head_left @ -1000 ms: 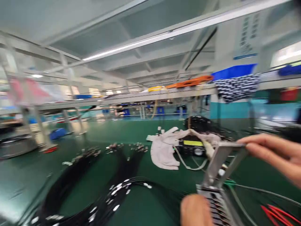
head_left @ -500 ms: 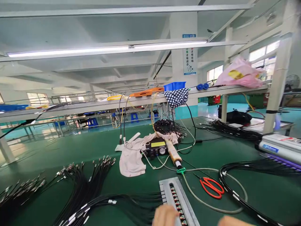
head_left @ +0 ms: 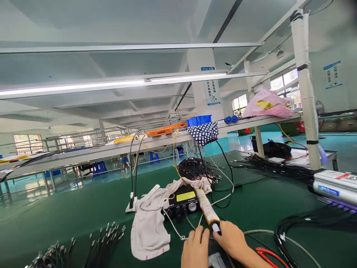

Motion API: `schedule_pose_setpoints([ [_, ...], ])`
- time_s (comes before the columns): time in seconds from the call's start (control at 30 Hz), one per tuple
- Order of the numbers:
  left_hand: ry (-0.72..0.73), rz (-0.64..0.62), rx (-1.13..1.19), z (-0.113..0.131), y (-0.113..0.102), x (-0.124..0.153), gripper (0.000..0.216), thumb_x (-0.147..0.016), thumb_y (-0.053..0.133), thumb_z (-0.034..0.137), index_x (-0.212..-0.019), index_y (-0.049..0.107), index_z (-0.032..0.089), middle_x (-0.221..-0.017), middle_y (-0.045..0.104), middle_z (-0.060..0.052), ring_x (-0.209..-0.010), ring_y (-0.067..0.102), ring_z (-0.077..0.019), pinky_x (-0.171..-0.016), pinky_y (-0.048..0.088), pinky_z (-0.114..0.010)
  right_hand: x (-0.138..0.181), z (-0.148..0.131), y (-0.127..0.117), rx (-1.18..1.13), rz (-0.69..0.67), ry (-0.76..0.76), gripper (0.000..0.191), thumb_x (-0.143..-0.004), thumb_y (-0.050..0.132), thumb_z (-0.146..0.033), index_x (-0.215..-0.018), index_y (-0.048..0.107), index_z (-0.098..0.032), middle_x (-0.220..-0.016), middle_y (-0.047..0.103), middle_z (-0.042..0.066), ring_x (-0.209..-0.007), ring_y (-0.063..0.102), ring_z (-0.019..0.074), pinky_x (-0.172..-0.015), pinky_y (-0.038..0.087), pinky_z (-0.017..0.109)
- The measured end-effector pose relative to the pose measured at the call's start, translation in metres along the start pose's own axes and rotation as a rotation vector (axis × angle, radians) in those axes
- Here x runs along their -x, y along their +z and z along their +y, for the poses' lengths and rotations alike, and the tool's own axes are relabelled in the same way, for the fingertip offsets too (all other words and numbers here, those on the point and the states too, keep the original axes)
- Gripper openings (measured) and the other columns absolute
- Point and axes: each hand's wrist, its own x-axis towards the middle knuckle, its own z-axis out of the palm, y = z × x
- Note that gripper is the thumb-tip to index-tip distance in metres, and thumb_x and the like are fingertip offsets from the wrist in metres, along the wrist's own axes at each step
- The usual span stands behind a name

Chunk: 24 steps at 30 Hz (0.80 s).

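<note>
Syringe barrel (head_left: 206, 209), wrapped in tan tape and ending in a dark tip, is seen lying on the green bench (head_left: 83, 208) just below the centre of the frame. Its long axis runs diagonally: the far end rests against the black controller box (head_left: 182, 203) with the yellow label, and the dark tip points down and to the right, toward the lower edge of the frame. That tip is met by the right hand (head_left: 232, 242), whose thumb and forefinger are closed around it at the near end. The left hand (head_left: 195, 248) is placed just beside it, to the left of the tip, with the fingers curled and touching or nearly touching the same end; whether anything is pinched by it cannot be told, since the contact is hidden by the fingers. Of the two, the right hand is the nearer to the barrel and lies directly in line with its axis, so the barrel extends up and away from the grip toward the middle of the frame.

A pale cloth (head_left: 149, 227) is draped over the controller box and spread to the left of the hands. A thin whitish hose (head_left: 220, 201) loops behind the barrel. Red-handled scissors (head_left: 269, 257) are seen at the lower right, bundles of black cables (head_left: 306, 223) at the right, and cable ends with metal connectors (head_left: 106, 238) at the lower left. A grey metal piece (head_left: 216, 260) is partly visible beneath the hands at the bottom edge.
</note>
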Motion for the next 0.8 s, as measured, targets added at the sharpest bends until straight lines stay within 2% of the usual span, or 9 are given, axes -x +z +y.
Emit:
schedule_pose_setpoints([
  [0.1,0.096,0.013,-0.13,-0.007,0.008,-0.054,0.063,-0.082,0.034,0.001,-0.141,0.038,0.025,-0.152,0.031,-0.004,-0.128,0.043,-0.0325,-0.099,0.043,-0.049,0.002,0.0,0.001,-0.005,0.003,-0.013,0.016,-0.088,0.057,-0.022,-0.095,0.069,-0.013,-0.096,0.072,0.012,-0.09,0.068,0.0238,-0.078,0.05,0.035],
  [0.17,0.144,0.0,-0.154,-0.005,0.016,-0.078,0.058,-0.086,0.032,0.001,-0.136,0.045,0.026,-0.151,0.035,-0.003,-0.127,0.044,-0.0319,-0.098,0.045,-0.047,0.003,0.001,0.0,-0.004,-0.003,-0.022,0.018,-0.085,0.056,-0.019,-0.094,0.071,-0.014,-0.096,0.073,0.015,-0.091,0.069,0.0267,-0.076,0.05,0.033],
  [0.27,0.17,-0.034,-0.176,-0.001,0.023,-0.098,0.046,-0.089,0.039,0.006,-0.128,0.054,0.023,-0.144,0.045,-0.006,-0.124,0.047,-0.0322,-0.098,0.046,-0.043,0.006,0.003,0.0,-0.001,-0.016,-0.029,0.024,-0.083,0.053,-0.018,-0.098,0.071,-0.012,-0.098,0.073,0.018,-0.093,0.069,0.0307,-0.076,0.051,0.035],
  [0.4,0.173,-0.032,-0.196,0.0,0.02,-0.107,0.039,-0.091,0.042,0.01,-0.125,0.056,0.022,-0.14,0.05,-0.007,-0.12,0.05,-0.0313,-0.096,0.048,-0.041,0.012,0.007,0.0,0.001,-0.031,-0.028,0.03,-0.083,0.049,-0.016,-0.1,0.07,-0.006,-0.099,0.072,0.022,-0.094,0.068,0.0345,-0.079,0.051,0.04],
  [0.6,0.134,-0.006,-0.169,0.008,0.014,-0.111,0.039,-0.091,0.041,0.011,-0.125,0.057,0.024,-0.136,0.053,-0.006,-0.117,0.053,-0.0278,-0.099,0.044,-0.038,0.022,0.026,-0.008,-0.005,-0.043,-0.021,0.027,-0.08,0.05,-0.019,-0.094,0.071,-0.008,-0.095,0.072,0.021,-0.092,0.068,0.0362,-0.074,0.051,0.04],
  [0.7,0.104,0.017,-0.138,0.014,0.011,-0.109,0.046,-0.09,0.037,0.005,-0.128,0.054,0.025,-0.138,0.051,-0.006,-0.116,0.054,-0.0244,-0.1,0.043,-0.034,0.025,0.033,-0.017,-0.028,0.005,-0.013,0.024,-0.08,0.049,-0.022,-0.088,0.07,-0.014,-0.091,0.073,0.017,-0.089,0.068,0.0332,-0.07,0.048,0.035],
  [0.8,0.028,0.033,-0.119,0.016,0.002,-0.097,0.061,-0.081,0.036,-0.004,-0.136,0.045,0.021,-0.143,0.043,-0.011,-0.118,0.054,-0.025,-0.097,0.045,-0.034,0.035,0.041,-0.023,-0.068,0.026,-0.004,0.015,-0.075,0.054,-0.024,-0.076,0.067,-0.019,-0.084,0.073,0.013,-0.081,0.069,0.0298,-0.064,0.044,0.03],
])
